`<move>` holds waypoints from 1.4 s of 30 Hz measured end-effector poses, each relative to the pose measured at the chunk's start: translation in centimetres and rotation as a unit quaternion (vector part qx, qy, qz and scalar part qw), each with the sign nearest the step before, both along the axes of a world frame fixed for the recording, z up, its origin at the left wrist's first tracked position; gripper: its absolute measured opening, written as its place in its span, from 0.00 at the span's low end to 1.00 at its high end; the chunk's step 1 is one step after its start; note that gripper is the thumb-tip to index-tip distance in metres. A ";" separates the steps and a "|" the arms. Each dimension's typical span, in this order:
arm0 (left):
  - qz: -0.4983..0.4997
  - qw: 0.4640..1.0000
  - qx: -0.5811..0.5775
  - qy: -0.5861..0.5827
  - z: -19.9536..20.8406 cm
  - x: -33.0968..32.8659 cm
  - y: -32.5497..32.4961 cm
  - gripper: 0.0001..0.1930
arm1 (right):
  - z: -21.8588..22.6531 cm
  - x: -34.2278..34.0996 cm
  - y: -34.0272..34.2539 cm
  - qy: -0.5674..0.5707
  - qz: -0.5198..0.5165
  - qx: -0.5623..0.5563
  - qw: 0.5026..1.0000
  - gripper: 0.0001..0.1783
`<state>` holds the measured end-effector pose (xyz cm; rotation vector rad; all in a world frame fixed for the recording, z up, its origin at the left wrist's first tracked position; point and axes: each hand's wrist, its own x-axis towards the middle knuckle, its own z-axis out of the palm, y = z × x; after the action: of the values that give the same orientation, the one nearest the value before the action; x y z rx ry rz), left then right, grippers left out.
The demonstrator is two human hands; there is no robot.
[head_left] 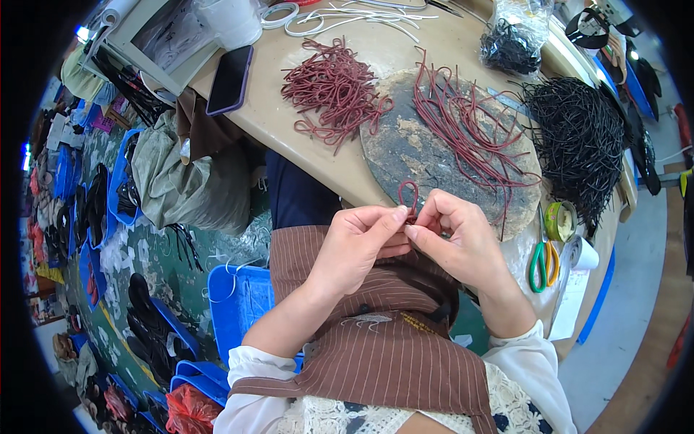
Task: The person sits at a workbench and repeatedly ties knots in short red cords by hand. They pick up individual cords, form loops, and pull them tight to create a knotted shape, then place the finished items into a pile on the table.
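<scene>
The tan table [275, 126] is the largest thing here, carrying a round, worn board [426, 173] near the person. On the board's right edge and beyond lies a heap of black cords [578, 134]. Left of the board, partly over its rim, sits a pile of looped dark-red cords [329, 87], seemingly the finished share. The loose red cords [442, 119] strewn across the board look unworked, so a fair number appear left. Just off the board's near edge are 2 hands: the left hand [365, 237] and right hand [454, 235], fingertips pinched close together on 1 red cord [417, 194]. Its loop stands up above them; the knot, if any, is mostly hidden by fingers.
</scene>
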<state>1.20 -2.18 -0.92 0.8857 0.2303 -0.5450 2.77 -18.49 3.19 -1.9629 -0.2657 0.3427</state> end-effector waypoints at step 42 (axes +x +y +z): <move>0.151 0.959 0.076 -0.226 2.3 0.4 -1.9 0.06 | 0.0 0.0 -1.3 0.198 -0.026 0.328 0.923 0.06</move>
<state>1.65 -4.04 1.39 1.0772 -0.0119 -0.0334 2.80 -19.84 3.18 -1.2039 -0.0480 0.5286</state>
